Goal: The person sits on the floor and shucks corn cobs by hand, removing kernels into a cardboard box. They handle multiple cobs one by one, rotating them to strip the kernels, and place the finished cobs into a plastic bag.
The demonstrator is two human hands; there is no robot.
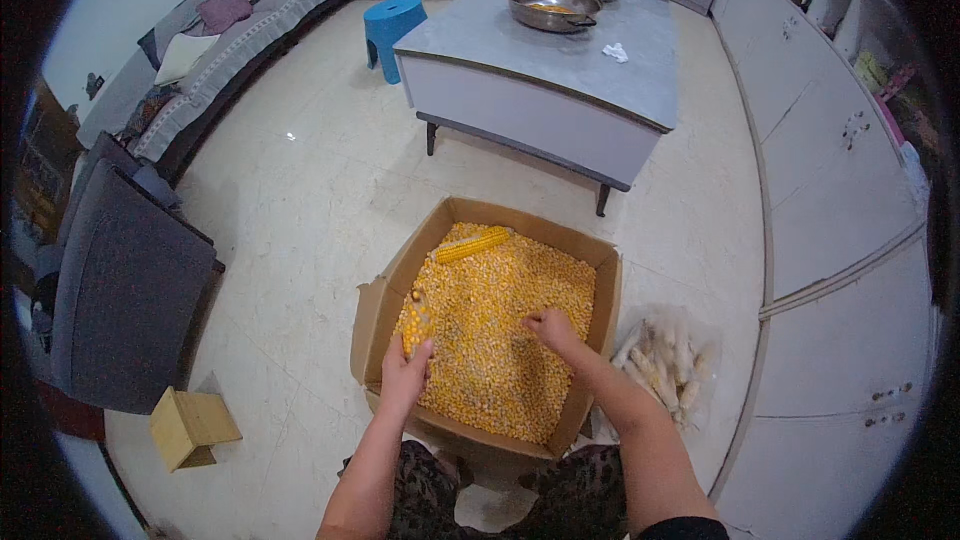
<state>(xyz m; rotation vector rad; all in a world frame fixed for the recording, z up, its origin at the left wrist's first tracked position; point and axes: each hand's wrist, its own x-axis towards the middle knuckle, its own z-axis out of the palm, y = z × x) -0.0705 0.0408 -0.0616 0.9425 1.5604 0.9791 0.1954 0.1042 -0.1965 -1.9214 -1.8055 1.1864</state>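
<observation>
My left hand (405, 375) grips a partly shelled corn cob (416, 326) by its lower end, over the left side of a cardboard box (610, 292). Patches along this cob are bare of kernels. Loose yellow corn kernels (487, 345) fill much of the box. Over their right half hovers my right hand (553, 330), its fingers curled together and no object visible in them. A fuller corn cob (472, 244) lies on the kernels near the far left corner. The box stands in front of my knees, one flap folded outward at its left.
Right of the box, a clear plastic bag (667, 364) holds several stripped cobs. A low wooden stool (195, 424) and a grey chair (131, 292) stand left. Beyond are a table (540, 82) bearing metal bowls (551, 4), and a blue stool (394, 34). Cabinets (832, 240) line the right.
</observation>
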